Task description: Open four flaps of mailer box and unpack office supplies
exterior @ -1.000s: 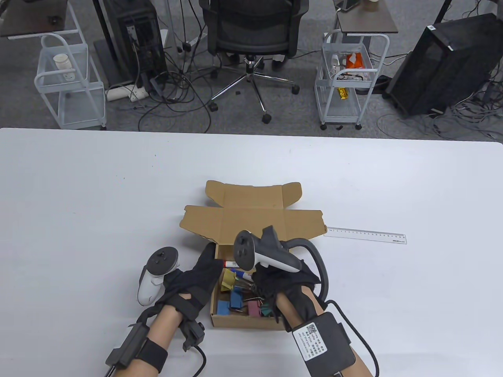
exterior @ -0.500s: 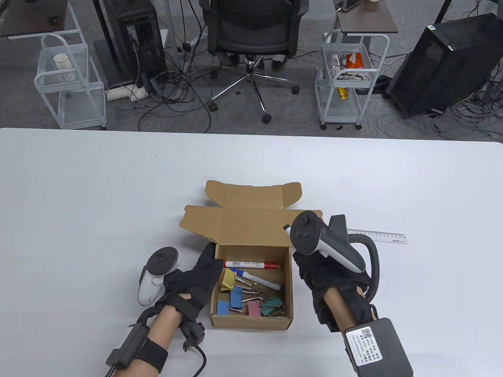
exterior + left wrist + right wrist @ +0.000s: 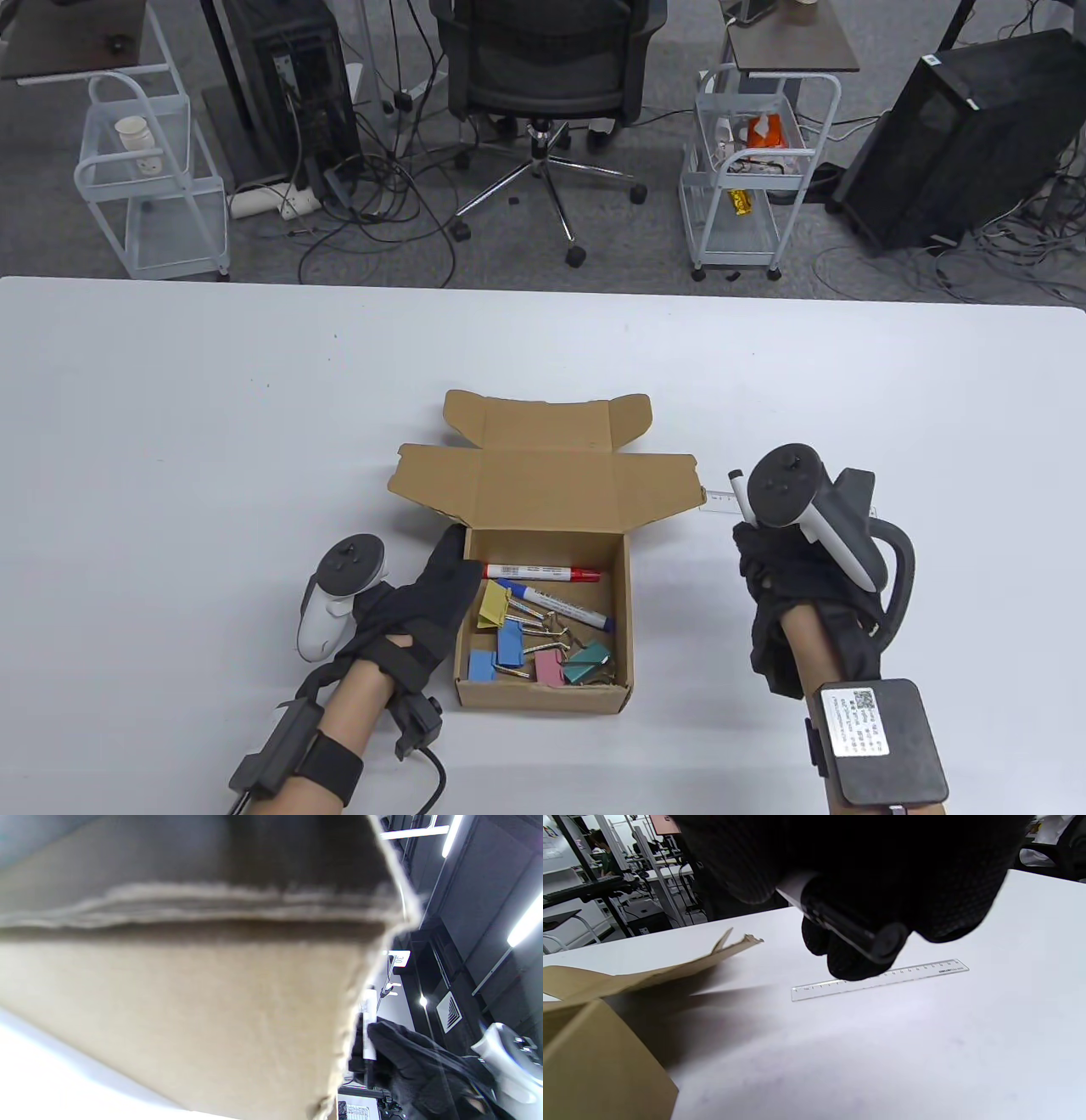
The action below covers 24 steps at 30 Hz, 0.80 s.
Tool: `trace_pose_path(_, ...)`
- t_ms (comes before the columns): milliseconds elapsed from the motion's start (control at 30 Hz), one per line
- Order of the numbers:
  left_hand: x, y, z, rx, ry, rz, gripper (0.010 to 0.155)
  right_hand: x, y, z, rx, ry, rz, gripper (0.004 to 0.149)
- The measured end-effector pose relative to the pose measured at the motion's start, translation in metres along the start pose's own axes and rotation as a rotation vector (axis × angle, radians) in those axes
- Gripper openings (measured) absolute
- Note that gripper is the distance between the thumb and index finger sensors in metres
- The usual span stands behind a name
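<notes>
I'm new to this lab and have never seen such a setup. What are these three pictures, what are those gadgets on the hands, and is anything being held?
Those are a person's two gloved hands; the controller-like gadgets are trackers strapped to their backs, not held. The table view looks down from above; the other two come from cameras on each wrist. On the white table sits an open mailer box with a red marker, a blue marker and coloured binder clips inside. The left hand rests against the box's left wall, filling the left wrist view with cardboard. The right hand holds a black marker above the clear ruler.
</notes>
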State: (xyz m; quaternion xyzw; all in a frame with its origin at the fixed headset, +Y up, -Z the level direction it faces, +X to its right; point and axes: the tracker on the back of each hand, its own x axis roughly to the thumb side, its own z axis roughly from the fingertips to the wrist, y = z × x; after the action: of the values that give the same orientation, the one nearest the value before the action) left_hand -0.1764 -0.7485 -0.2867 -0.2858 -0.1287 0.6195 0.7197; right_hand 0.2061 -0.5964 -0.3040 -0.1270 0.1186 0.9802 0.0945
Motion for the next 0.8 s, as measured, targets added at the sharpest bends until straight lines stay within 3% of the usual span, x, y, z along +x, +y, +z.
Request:
trace_pose_path(400, 0.0, 0.0, 0.0, -0.005, 0.0, 0.0, 0.083, -0.008, 0.064, -0.039, 0.075, 0.076, 0.08, 0.052)
trace_pose_path(800, 0.0, 0.001, 0.0, -0.01, 0.0, 0.0, 0.083, 0.003, 0.099, -0.057, 0.044, 0.128, 0.193, 0.052)
